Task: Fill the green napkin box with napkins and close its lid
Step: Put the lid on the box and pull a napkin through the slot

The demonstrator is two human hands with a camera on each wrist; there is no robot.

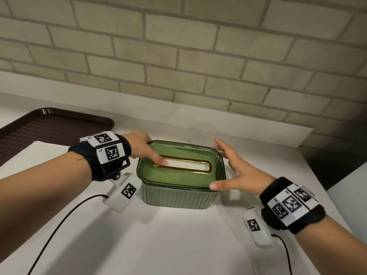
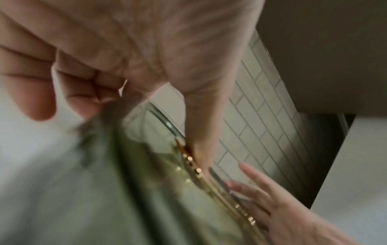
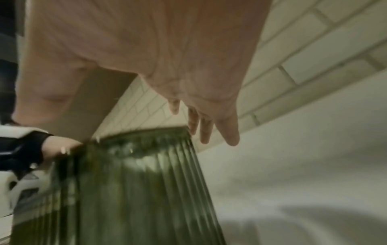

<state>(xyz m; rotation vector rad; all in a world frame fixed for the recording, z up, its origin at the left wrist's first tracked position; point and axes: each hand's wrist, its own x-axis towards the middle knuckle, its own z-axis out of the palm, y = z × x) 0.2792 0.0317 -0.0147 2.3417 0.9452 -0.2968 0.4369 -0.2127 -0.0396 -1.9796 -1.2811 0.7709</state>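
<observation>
The green ribbed napkin box [image 1: 178,193] stands on the white counter, mid-frame in the head view. Its green lid [image 1: 184,176] lies on top, and white napkins [image 1: 188,165] show through the gold-rimmed slot [image 1: 198,171]. My left hand [image 1: 153,153] holds the lid's left end: the thumb [image 1: 161,160] presses at the slot's left tip and the fingers [image 2: 41,99] curl beside the box's edge. My right hand [image 1: 224,167] is spread flat at the right end, with its thumb tip on the near right corner. The ribbed wall [image 3: 136,190] fills the right wrist view, blurred.
A dark brown tray [image 1: 39,130] lies at the back left, with a white sheet [image 1: 39,157] over its near part. A brick wall [image 1: 178,56] rises behind the counter. The counter's edge [image 1: 325,187] drops off at the right. Black cables trail from both wrist cameras.
</observation>
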